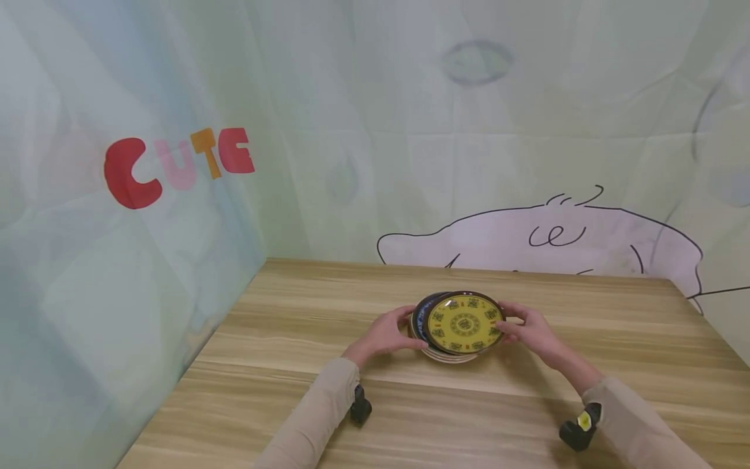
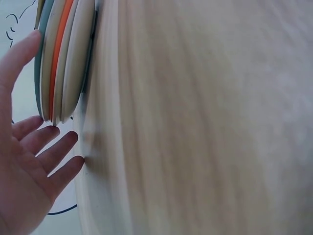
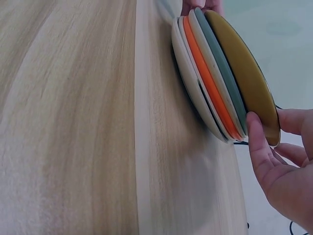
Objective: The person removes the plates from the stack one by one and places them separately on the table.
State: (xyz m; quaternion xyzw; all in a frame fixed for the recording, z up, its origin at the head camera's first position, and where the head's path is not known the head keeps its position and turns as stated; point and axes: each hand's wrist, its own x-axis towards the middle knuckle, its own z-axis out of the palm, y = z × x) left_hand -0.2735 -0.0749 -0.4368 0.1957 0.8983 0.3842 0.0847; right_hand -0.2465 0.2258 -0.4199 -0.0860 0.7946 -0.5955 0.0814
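Note:
A stack of round plates stands on the table. On top is a yellow plate (image 1: 464, 322) with a dark rim and patterned face, offset to the right over a dark blue patterned plate (image 1: 420, 318). My right hand (image 1: 530, 331) pinches the yellow plate's right edge, thumb on one face and fingers on the other. In the right wrist view, a teal plate (image 3: 222, 61), an orange plate (image 3: 208, 81) and pale plates show below it. My left hand (image 1: 385, 335) rests at the stack's left side, fingers extended and spread, thumb and fingertips at the rims.
The wood-grain table (image 1: 281, 319) reaches back to a printed fabric backdrop (image 1: 351, 130). Another fabric panel with the word CUTE (image 1: 131, 172) hangs along the left edge. Black wrist cameras (image 1: 360, 407) sit on both sleeves.

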